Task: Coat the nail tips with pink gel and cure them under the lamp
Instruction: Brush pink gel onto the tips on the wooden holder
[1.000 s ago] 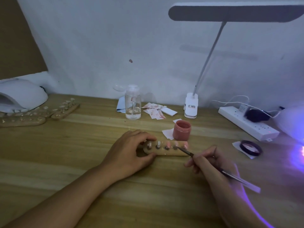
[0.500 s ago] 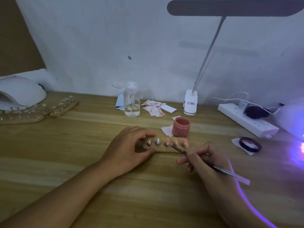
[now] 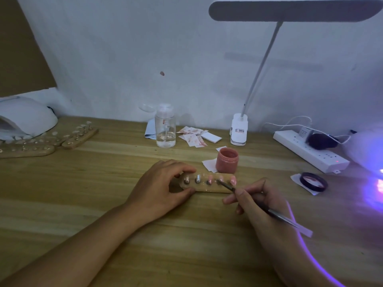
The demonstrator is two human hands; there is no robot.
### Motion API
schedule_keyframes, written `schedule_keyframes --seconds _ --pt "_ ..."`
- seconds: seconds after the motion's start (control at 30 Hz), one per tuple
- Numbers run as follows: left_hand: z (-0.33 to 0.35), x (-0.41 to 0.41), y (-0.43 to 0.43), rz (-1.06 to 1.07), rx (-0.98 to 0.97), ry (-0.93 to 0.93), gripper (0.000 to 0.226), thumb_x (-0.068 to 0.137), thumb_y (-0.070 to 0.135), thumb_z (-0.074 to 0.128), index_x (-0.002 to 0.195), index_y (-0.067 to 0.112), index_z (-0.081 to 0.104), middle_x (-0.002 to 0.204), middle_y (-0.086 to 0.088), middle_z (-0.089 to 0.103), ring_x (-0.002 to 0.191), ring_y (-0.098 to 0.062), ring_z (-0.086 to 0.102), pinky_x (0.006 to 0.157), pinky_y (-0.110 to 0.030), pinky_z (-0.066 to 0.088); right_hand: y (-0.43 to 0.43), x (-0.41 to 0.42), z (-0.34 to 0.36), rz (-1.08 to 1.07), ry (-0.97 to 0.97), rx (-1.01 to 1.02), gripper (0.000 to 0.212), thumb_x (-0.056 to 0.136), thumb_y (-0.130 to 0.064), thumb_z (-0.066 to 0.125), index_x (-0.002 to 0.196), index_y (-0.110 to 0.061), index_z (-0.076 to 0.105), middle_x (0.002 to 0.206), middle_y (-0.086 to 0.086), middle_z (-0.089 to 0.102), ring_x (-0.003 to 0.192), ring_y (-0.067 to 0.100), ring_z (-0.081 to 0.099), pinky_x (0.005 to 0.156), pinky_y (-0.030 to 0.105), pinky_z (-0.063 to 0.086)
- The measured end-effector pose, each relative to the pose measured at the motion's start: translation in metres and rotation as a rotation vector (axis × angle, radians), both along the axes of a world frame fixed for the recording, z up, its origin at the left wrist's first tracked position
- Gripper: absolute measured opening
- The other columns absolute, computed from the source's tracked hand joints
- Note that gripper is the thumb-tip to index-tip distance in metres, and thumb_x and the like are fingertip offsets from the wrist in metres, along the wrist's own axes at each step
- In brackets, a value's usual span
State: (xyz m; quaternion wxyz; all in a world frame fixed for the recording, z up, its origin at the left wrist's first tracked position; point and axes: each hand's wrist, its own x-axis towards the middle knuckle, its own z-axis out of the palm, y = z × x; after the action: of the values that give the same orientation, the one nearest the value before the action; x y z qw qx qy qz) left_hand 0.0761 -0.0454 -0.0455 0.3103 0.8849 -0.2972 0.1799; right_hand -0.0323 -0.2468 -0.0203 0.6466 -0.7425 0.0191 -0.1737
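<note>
A small wooden holder [image 3: 215,188] lies mid-table with several nail tips on pegs; the right three look pink, the left two pale. My left hand [image 3: 159,187] pinches the holder's left end between thumb and fingers. My right hand [image 3: 257,200] grips a thin metal brush [image 3: 275,214], its tip touching the second nail tip from the right [image 3: 221,179]. An open pink gel jar [image 3: 227,160] stands just behind the holder. A curing lamp [image 3: 369,150] glows purple at the right edge.
A second white nail lamp [image 3: 24,119] sits far left beside more wooden holders [image 3: 79,137]. Along the back stand a clear pump bottle [image 3: 165,127], paper scraps [image 3: 191,137], a desk lamp base [image 3: 239,130] and a power strip [image 3: 310,151]. The jar lid [image 3: 313,181] lies right.
The brush tip slid a little left along the row of tips. My left hand kept its hold on the holder. The view shifted slightly.
</note>
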Motion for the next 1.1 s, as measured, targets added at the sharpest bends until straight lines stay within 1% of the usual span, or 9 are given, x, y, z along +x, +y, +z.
schedule_keyframes --seconds 0.1,0.27,0.37,0.5,0.6,0.73,0.9,1.0,1.1 --pt "0.001 -0.001 -0.001 0.0 -0.002 -0.005 0.043 0.076 0.039 0.081 0.116 0.038 0.066 0.1 0.033 0.056 0.099 0.004 0.053 0.086 -0.014 0.039 0.001 -0.001 0.001 0.005 -0.009 -0.013 0.009 0.089 -0.011 0.064 0.086 -0.007 0.057 0.074 0.0 0.075 0.058 0.002 0.061 0.059 0.013 0.048" --pt "0.003 -0.004 -0.001 0.001 0.01 -0.014 0.043 0.077 0.039 0.079 0.118 0.038 0.064 0.104 0.031 0.056 0.1 0.003 0.052 0.087 -0.019 0.042 -0.005 0.0 0.008 -0.104 -0.192 0.021 0.012 0.087 -0.003 0.064 0.086 -0.011 0.055 0.065 0.004 0.069 0.058 0.003 0.06 0.058 0.012 0.046" --pt "0.004 -0.007 -0.001 0.01 0.007 -0.016 0.047 0.077 0.039 0.078 0.121 0.038 0.062 0.109 0.028 0.06 0.1 0.003 0.053 0.087 -0.018 0.042 -0.013 0.008 0.02 -0.108 -0.207 -0.009 0.014 0.086 -0.003 0.067 0.089 -0.015 0.062 0.075 0.0 0.073 0.066 0.005 0.065 0.062 0.011 0.048" --pt "0.005 -0.01 -0.002 0.025 0.006 -0.021 0.048 0.076 0.041 0.077 0.122 0.038 0.06 0.109 0.025 0.062 0.1 0.004 0.053 0.085 -0.015 0.041 -0.031 0.039 0.045 -0.154 -0.102 -0.063 0.013 0.088 -0.015 0.059 0.091 -0.02 0.071 0.082 -0.006 0.076 0.068 0.001 0.064 0.072 0.022 0.052" --pt "0.006 -0.011 -0.002 0.033 0.024 -0.04 0.045 0.076 0.041 0.077 0.118 0.037 0.061 0.109 0.025 0.062 0.1 0.004 0.053 0.084 -0.016 0.042 -0.043 0.064 0.058 -0.194 0.025 -0.18 0.009 0.082 -0.028 0.056 0.085 -0.021 0.061 0.071 -0.005 0.074 0.061 0.01 0.055 0.069 0.033 0.045" --pt "0.006 -0.011 -0.003 0.025 0.023 -0.06 0.04 0.076 0.041 0.076 0.113 0.038 0.061 0.107 0.025 0.062 0.098 0.003 0.054 0.083 -0.019 0.045 -0.041 0.085 0.053 -0.208 0.106 -0.281 0.014 0.079 -0.03 0.058 0.07 -0.019 0.06 0.063 -0.007 0.072 0.064 0.012 0.052 0.063 0.031 0.039" --pt "0.005 -0.009 -0.002 0.014 0.021 -0.069 0.037 0.076 0.042 0.074 0.11 0.038 0.06 0.104 0.025 0.062 0.096 0.004 0.053 0.083 -0.017 0.043 -0.034 0.094 0.04 -0.263 0.125 -0.397 0.014 0.077 -0.032 0.063 0.073 -0.019 0.063 0.058 -0.014 0.069 0.066 0.006 0.057 0.06 0.028 0.036" --pt "0.005 -0.007 -0.002 0.014 0.033 -0.056 0.037 0.076 0.044 0.073 0.11 0.038 0.06 0.104 0.024 0.062 0.096 0.003 0.054 0.083 -0.018 0.044 -0.033 0.092 0.04 -0.339 0.045 -0.398 0.014 0.078 -0.031 0.061 0.073 -0.018 0.06 0.057 -0.012 0.067 0.06 0.002 0.055 0.057 0.027 0.035" --pt "0.005 -0.006 -0.002 0.017 0.042 -0.031 0.038 0.077 0.046 0.073 0.113 0.038 0.062 0.107 0.024 0.062 0.098 0.003 0.054 0.084 -0.021 0.045 -0.031 0.077 0.046 -0.341 -0.181 -0.205 0.007 0.084 -0.023 0.054 0.078 -0.02 0.055 0.064 -0.007 0.07 0.053 0.001 0.054 0.06 0.029 0.039"
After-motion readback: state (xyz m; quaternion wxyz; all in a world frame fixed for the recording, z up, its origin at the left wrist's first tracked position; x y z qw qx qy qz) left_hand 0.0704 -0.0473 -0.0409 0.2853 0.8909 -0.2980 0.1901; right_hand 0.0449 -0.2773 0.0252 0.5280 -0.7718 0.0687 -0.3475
